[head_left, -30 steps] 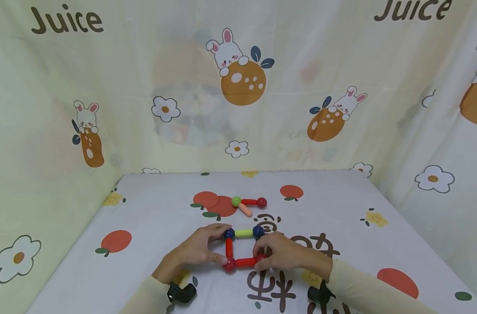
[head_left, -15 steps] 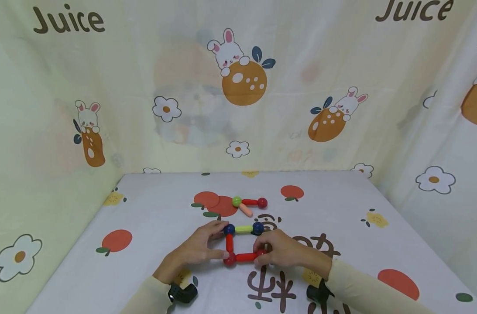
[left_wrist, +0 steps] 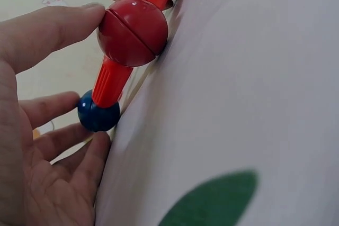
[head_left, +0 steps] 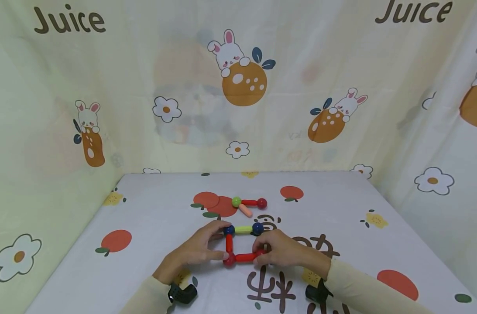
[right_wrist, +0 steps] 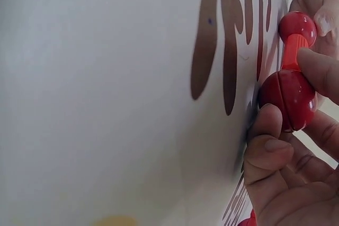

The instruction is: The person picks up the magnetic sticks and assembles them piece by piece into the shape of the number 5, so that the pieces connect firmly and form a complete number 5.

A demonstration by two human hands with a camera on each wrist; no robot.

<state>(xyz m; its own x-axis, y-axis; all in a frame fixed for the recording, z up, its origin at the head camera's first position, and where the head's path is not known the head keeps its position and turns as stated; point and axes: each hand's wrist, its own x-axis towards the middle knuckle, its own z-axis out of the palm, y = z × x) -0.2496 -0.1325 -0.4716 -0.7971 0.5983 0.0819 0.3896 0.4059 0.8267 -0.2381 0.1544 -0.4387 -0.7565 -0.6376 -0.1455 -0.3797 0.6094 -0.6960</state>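
Observation:
Magnetic balls and rods lie on the table as a three-sided frame. On its far side, a yellow-green rod (head_left: 244, 229) joins two blue balls (head_left: 258, 228). A red rod (head_left: 229, 243) runs down the left to a red ball (left_wrist: 135, 33), and another red rod (head_left: 244, 257) leads along the near side to a second red ball (right_wrist: 290, 101). My left hand (head_left: 200, 245) holds the left side, its thumb on the near red ball and its fingers at the blue ball (left_wrist: 98, 110). My right hand (head_left: 279, 248) pinches the near-right red ball, partly hiding it in the head view.
Beyond the frame lies a loose group: a green ball (head_left: 236, 202), a red rod (head_left: 249, 203) with a red ball (head_left: 262, 203), and a peach rod (head_left: 245, 210). A printed cloth (head_left: 152, 205) covers the table, and a curtain (head_left: 191, 131) rises behind it.
Over the first half second the frame slid slightly away from me, its near side most, with both hands still on it. Since then it has stayed nearly still. The loose group has not moved.

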